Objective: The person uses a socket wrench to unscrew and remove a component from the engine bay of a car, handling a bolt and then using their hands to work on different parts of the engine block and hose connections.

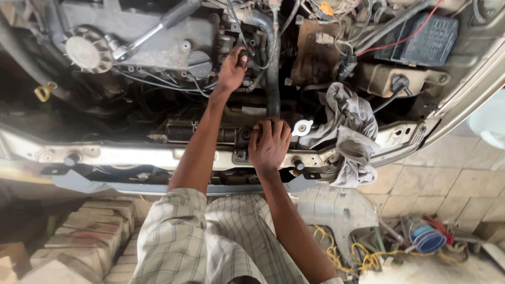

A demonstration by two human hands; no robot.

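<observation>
I look down into an open car engine bay. My left hand [231,69] reaches deep into it and is closed around a black handle-like part [242,54] beside the engine's valve cover [158,39]. My right hand [269,146] lies on the metal front crossmember [131,155], fingers curled over its top edge at the foot of a thick black hose [272,68]. It holds nothing. A silver radiator cap [303,127] sits just right of that hand.
A ratchet wrench [152,30] lies on the valve cover near the oil filler cap [199,63]. A grey rag [348,129] hangs over the crossmember's right end. A black fuse box [428,39] sits at top right. Bricks [89,236], yellow wires [336,253] and a blue can [427,239] lie on the floor.
</observation>
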